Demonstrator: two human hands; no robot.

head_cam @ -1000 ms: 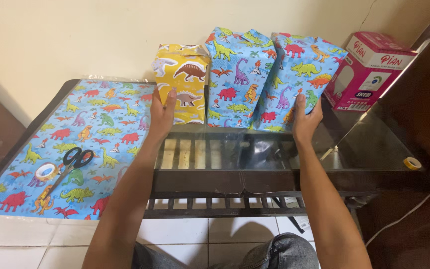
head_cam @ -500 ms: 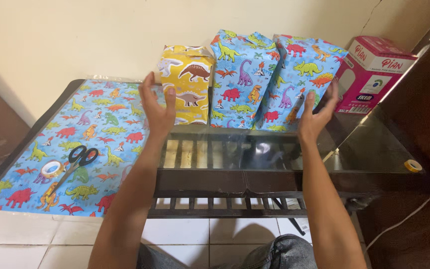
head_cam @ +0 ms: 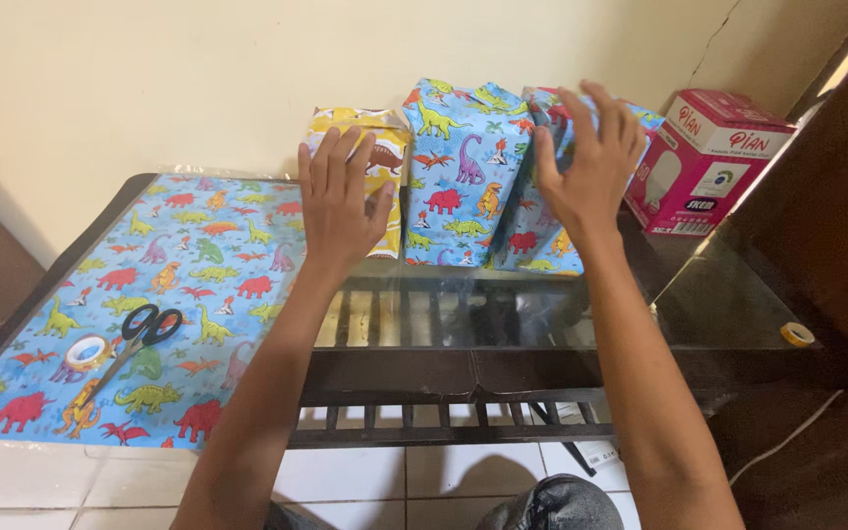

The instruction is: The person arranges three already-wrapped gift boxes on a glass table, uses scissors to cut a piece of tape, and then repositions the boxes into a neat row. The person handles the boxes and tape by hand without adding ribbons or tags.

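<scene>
I have my left hand (head_cam: 338,201) spread flat, fingers up, laid against the front of the yellow wrapped parcel (head_cam: 370,157), gripping nothing. My right hand (head_cam: 589,162) is likewise wide open, its palm on the right-hand blue wrapped parcel (head_cam: 542,221). Between the two stands the middle blue parcel (head_cam: 458,177). All three stand upright, long axes vertical, against the wall at the back of the glass table (head_cam: 718,294). Left of the yellow parcel lies the wrapping sheet (head_cam: 198,265), carrying scissors (head_cam: 139,339) and a tape roll (head_cam: 85,351).
</scene>
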